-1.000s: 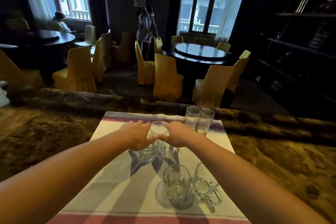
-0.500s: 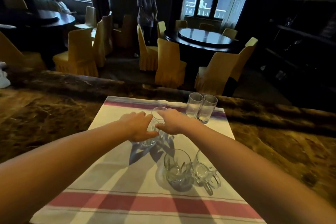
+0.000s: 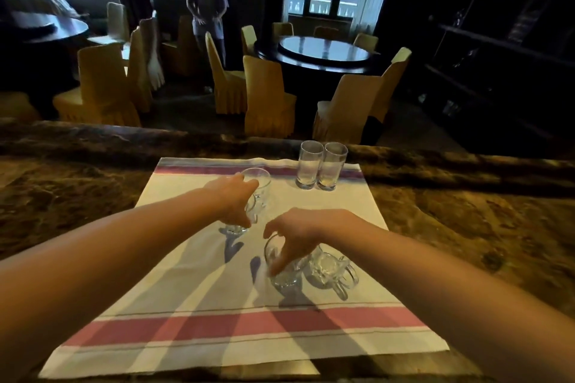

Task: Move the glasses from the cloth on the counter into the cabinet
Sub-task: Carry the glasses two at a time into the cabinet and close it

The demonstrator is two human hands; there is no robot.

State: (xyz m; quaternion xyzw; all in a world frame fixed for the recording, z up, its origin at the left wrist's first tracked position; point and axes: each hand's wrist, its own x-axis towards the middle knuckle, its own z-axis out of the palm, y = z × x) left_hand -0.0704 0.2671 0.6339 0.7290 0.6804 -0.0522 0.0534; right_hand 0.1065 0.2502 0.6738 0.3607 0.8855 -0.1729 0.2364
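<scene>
A white cloth [image 3: 217,305] with pink stripes lies on the brown marble counter [image 3: 77,211]. My left hand [image 3: 231,197] grips a clear handled glass [image 3: 259,186] near the cloth's middle. My right hand [image 3: 298,232] has its fingers dipped into the rim of a second handled glass [image 3: 281,278], closed on it. Beside that stands a third handled glass [image 3: 329,269], untouched. Two tall straight tumblers [image 3: 322,165] stand together at the cloth's far right edge. No cabinet is in view.
Beyond the counter's far edge are round dark tables [image 3: 323,51] with yellow-covered chairs [image 3: 267,96]. A person [image 3: 205,6] stands by the chairs and another sits at the left window. Dark shelving [image 3: 504,40] fills the right side.
My right hand left the middle glass and dropped back onto the nearer handled glass. My left hand stayed on the middle glass. The camera tilted down.
</scene>
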